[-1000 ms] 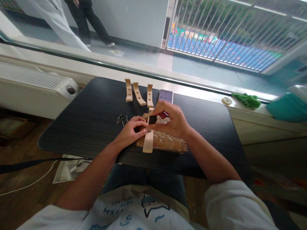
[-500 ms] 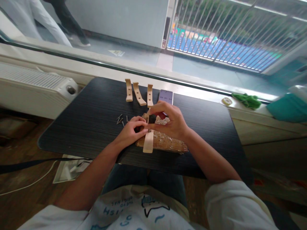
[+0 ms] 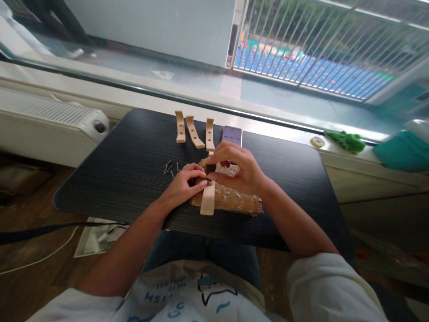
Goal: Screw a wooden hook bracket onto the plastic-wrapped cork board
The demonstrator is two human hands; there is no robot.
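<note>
A pale wooden strip (image 3: pixel 208 201) lies across a brown block (image 3: pixel 236 197) wrapped in clear plastic with rows of small holes. My left hand (image 3: pixel 186 183) is closed at the strip's left edge, its thumb tip beside a small metal screw (image 3: pixel 209 182) in the strip. Over the strip from the right comes my right hand (image 3: pixel 243 170), thumb and forefinger curved and apart, both tips near the wood. No object shows between them. Several loose screws (image 3: pixel 167 168) lie left of the block.
Three similar wooden pieces (image 3: pixel 193 132) with holes and bent ends lie at the back of the black table (image 3: pixel 117 165). A phone (image 3: pixel 232 135) is right of them. On the windowsill are a tape roll (image 3: pixel 317 141) and a green cloth (image 3: pixel 346 141). A radiator (image 3: pixel 50 120) stands at left.
My right thumb has lifted slightly off the screw area, exposing the screw. My left hand and the block have hardly moved. Behind the glass, a person's legs have shifted left.
</note>
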